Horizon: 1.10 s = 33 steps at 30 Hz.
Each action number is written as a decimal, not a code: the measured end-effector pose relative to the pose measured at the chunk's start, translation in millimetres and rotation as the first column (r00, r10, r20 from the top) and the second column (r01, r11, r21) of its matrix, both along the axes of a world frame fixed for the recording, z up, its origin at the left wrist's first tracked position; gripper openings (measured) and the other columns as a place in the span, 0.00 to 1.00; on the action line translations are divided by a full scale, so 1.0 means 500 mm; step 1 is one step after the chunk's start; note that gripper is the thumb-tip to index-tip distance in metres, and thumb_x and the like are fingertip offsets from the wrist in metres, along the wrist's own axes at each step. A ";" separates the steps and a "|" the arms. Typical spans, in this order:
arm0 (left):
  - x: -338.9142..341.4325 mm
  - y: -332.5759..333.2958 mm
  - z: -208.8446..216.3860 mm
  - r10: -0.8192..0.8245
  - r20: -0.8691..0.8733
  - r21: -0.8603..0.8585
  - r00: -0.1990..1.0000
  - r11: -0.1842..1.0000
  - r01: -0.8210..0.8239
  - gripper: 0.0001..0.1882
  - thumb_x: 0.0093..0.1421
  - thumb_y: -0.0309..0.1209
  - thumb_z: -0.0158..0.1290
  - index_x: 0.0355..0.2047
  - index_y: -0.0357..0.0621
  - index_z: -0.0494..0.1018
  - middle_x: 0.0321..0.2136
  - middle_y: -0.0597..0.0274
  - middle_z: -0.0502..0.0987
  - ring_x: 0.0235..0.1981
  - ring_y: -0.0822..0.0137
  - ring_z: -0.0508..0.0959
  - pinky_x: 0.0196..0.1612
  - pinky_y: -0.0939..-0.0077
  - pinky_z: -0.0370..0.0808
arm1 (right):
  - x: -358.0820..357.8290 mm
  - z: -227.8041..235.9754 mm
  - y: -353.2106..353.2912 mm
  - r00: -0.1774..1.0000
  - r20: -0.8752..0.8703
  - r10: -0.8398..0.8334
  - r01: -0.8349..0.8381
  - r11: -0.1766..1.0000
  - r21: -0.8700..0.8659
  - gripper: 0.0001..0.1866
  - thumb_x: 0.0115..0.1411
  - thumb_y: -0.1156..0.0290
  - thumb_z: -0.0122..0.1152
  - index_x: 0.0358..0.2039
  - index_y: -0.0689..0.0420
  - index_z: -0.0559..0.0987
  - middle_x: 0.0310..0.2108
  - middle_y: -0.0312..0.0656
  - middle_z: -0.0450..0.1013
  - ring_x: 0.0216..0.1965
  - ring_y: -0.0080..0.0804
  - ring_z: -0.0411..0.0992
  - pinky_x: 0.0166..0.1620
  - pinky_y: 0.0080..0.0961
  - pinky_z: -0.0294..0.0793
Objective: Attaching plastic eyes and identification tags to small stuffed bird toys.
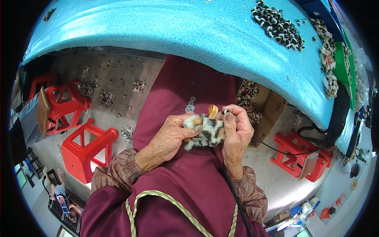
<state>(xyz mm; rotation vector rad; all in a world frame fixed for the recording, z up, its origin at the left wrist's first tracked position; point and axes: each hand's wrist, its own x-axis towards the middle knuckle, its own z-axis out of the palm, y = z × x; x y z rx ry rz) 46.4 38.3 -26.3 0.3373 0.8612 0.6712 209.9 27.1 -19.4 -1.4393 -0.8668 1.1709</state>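
Observation:
Above my lap, my left hand (167,132) is closed on a small furry plush piece (209,133), patched in white, black and orange. Its thumb presses on the fur. A yellow ribbon tag (213,110) stands up from the top edge of the plush. My right hand (235,134) pinches a small black-and-white plastic eye (226,112) between thumb and forefinger, beside the right end of the plush. The lower fingers of that hand are partly hidden. Several translucent plastic washers (190,106) lie on the maroon apron (185,83) just beyond my left hand.
On the blue tabletop (158,27) lies a pile of black-and-white eyes (276,25), with a row of plush pieces (328,55) along its right side. Under the table stands a cardboard box (270,108) of plush pieces. Red stools (87,148) stand left and right; scraps litter the floor.

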 end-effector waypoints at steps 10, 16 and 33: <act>0.012 0.011 0.001 -0.078 -0.023 0.046 0.997 0.996 0.079 0.10 0.60 0.25 0.53 0.40 0.34 0.75 0.32 0.70 0.72 0.32 0.78 0.73 0.39 0.83 0.72 | 0.012 0.011 0.063 0.764 0.530 0.368 -0.433 0.901 -0.001 0.05 0.59 0.75 0.56 0.34 0.61 0.72 0.21 0.45 0.74 0.20 0.26 0.73 0.23 0.24 0.68; 0.014 0.010 -0.006 -0.027 0.112 -0.166 0.993 0.985 0.045 0.16 0.60 0.31 0.55 0.46 0.34 0.71 0.33 0.65 0.77 0.32 0.76 0.77 0.39 0.81 0.76 | 0.000 -0.018 0.065 0.905 0.318 0.283 -0.281 0.958 -0.051 0.05 0.58 0.75 0.56 0.32 0.63 0.72 0.20 0.46 0.75 0.21 0.28 0.75 0.24 0.23 0.70; 0.010 0.019 0.003 0.071 0.078 -0.194 0.994 0.979 -0.055 0.12 0.60 0.27 0.53 0.42 0.33 0.73 0.34 0.60 0.78 0.32 0.72 0.79 0.38 0.78 0.79 | 0.036 -0.001 0.074 0.986 0.138 0.097 -0.107 0.992 0.065 0.08 0.56 0.82 0.59 0.38 0.62 0.77 0.30 0.35 0.74 0.29 0.16 0.69 0.33 0.13 0.70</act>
